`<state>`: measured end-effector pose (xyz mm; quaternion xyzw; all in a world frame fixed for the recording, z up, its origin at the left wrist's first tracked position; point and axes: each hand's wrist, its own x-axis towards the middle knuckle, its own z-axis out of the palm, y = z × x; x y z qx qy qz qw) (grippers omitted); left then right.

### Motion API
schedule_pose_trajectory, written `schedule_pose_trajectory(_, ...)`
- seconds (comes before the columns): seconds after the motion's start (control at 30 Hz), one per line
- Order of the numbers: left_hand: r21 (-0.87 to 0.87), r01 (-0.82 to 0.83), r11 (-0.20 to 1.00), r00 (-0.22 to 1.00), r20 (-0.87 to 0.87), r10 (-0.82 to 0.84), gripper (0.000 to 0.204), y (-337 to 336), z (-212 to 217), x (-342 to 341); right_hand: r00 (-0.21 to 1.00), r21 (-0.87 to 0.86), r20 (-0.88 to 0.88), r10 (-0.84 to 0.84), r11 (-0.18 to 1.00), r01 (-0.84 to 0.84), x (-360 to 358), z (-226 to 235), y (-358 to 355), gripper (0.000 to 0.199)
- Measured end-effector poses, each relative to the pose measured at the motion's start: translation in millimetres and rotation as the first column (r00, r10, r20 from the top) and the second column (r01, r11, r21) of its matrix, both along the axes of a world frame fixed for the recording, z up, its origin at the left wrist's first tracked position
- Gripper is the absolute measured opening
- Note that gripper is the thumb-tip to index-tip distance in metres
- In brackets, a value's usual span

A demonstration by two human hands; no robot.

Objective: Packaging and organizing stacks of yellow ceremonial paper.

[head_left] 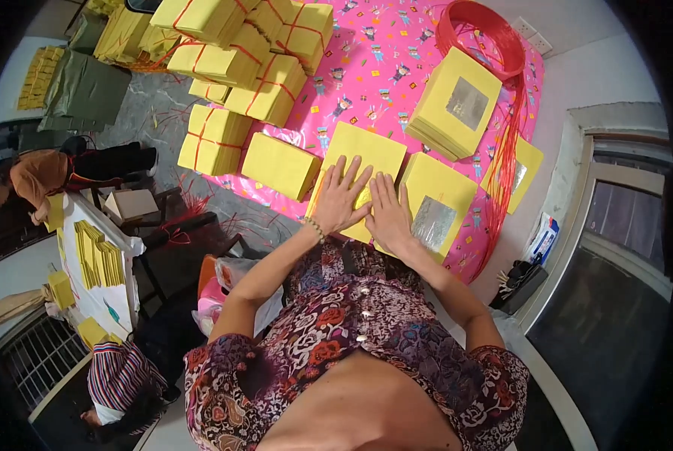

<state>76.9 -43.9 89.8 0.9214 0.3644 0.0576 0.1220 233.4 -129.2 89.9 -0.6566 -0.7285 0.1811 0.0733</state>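
Note:
Both my hands lie flat on a yellow sheet of paper (368,146) on a pink patterned tablecloth. My left hand (341,197), with a beaded bracelet at the wrist, has its fingers spread over the sheet's left part. Close beside it, my right hand (389,212) rests with fingers stretched out near the sheet's right edge. A yellow paper stack with a silver square (435,218) sits right of my right hand. To the left of my left hand lies a plain yellow paper block (280,165). What is under my palms is hidden.
Several yellow bundles tied with red string (269,86) are piled at the far left. A thicker silver-marked stack (456,105) and a red string coil (480,34) stand far right, its strands (505,188) trailing down. Two people work at a white table (99,263) on the left.

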Motion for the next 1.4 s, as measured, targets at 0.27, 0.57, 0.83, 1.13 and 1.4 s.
schedule_pose_trajectory(0.27, -0.072, 0.083, 0.994, 0.994, 0.081, -0.077, 0.077, 15, 1, -15, 0.996, -0.105, 0.094, -0.006, 0.994, 0.016, 1, 3, 4, 0.087)
schedule_pose_trajectory(0.57, -0.014, 0.161, 0.987, 0.987, 0.007, -0.161, 0.077, 30, -1, -36, 0.997, -0.046, 0.079, -0.016, 0.999, 0.02, -4, 9, 10, 0.089)
schedule_pose_trajectory(0.83, -0.022, 0.186, 0.982, 0.982, 0.027, -0.185, 0.078, 33, -7, -35, 0.998, -0.02, 0.016, 0.061, 0.998, -0.061, -4, -11, 10, 0.088)
schedule_pose_trajectory(1.13, -0.063, 0.171, 0.983, 0.985, 0.049, -0.168, 0.082, 36, -10, -51, 0.997, -0.029, 0.025, 0.078, 0.997, -0.077, -4, -14, 13, 0.087)
schedule_pose_trajectory(1.4, -0.051, 0.138, 0.989, 0.985, 0.114, -0.132, 0.069, 37, -7, -45, 0.991, 0.137, 0.071, 0.115, 0.983, -0.124, 10, -9, 23, 0.074)
